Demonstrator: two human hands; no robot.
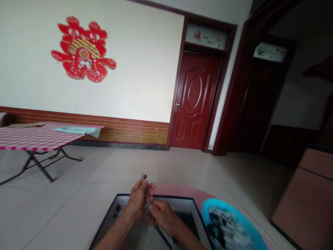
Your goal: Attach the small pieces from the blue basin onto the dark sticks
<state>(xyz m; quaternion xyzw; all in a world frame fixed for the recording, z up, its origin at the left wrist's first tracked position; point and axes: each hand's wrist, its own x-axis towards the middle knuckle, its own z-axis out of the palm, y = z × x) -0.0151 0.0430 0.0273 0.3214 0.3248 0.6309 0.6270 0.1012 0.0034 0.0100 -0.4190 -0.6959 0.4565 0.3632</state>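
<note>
Both hands meet over a shallow tray on a thin, pen-like stick, grey at its upper end and dark lower down. My left hand closes around the upper part, and the grey tip pokes out above the thumb. Just below, my right hand pinches the stick between thumb and fingers. Inside the tray, several dark slim pieces with pale tips lie in a row, partly behind my right forearm. Blur hides the stick's exact kind.
A blue basin full of white and black pieces stands right of the tray, on a pink round surface. At left is a folding table with a checked cover and pale green cloth. A pinkish cabinet stands far right.
</note>
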